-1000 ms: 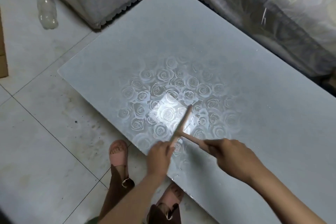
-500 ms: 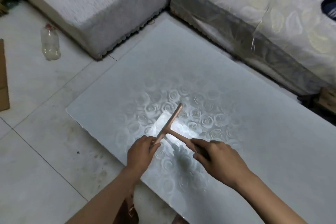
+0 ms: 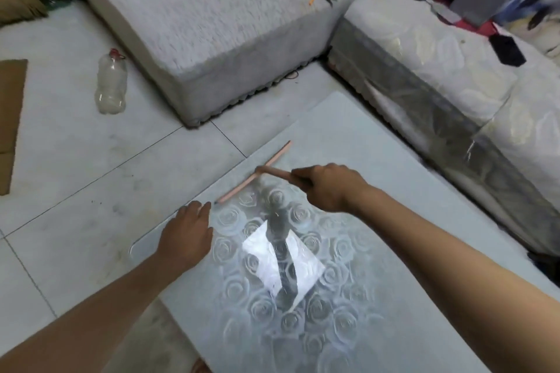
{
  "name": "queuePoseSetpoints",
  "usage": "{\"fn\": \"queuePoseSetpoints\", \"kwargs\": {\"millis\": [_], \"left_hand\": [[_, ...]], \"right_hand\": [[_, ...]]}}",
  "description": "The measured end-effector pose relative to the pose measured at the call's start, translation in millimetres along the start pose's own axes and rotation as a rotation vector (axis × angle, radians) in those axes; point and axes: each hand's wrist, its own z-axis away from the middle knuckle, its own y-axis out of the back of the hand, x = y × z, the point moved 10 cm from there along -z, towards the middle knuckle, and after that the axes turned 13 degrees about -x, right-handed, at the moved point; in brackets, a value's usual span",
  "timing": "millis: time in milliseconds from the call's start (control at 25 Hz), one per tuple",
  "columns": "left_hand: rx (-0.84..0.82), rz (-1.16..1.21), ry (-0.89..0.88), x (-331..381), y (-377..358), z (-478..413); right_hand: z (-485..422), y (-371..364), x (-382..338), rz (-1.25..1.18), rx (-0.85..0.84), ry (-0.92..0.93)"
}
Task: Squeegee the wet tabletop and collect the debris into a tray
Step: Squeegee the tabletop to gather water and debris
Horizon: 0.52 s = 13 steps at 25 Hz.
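Since the earlier frames the squeegee [image 3: 257, 172] has travelled outward to the left edge of the bench [image 3: 394, 179], near its far left corner, and the left hand [image 3: 188, 236] has come off the blade. The blade lies along that edge. Its handle points back into the right hand [image 3: 328, 188], whose fingers curl round it, arm extended over the bench. The left hand rests palm down at the left edge, fingers straight and together, fingertips just beside the blade's near end.
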Motion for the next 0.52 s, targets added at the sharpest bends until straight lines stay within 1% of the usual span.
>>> {"fn": "queuePoseSetpoints", "kwargs": {"millis": [80,160,280,400,440,520], "left_hand": [[-0.059,-0.057,0.054,-17.1,-5.8,-20.3],[-0.112,-0.100,0.092,-30.0,-13.0,-38.0],[-0.213,-0.087,0.125,-40.6,-27.9,-47.5],[-0.294,-0.010,0.127,-46.3,-38.9,-46.7],[-0.309,0.024,0.123,-48.0,-39.3,-47.3],[-0.305,0.119,0.124,-54.1,-36.8,-50.3]], "right_hand": [[-37.3,16.1,-10.5,0.053,-0.050,-0.029],[-55.5,20.1,-16.5,0.113,-0.074,-0.052],[-31.8,5.8,-14.7,0.183,-0.120,-0.029],[0.2,-6.4,-0.8,0.238,-0.268,-0.111],[-0.5,1.7,-1.7,0.240,-0.278,-0.127],[-18.1,30.6,-23.7,0.214,-0.195,-0.077]]}}
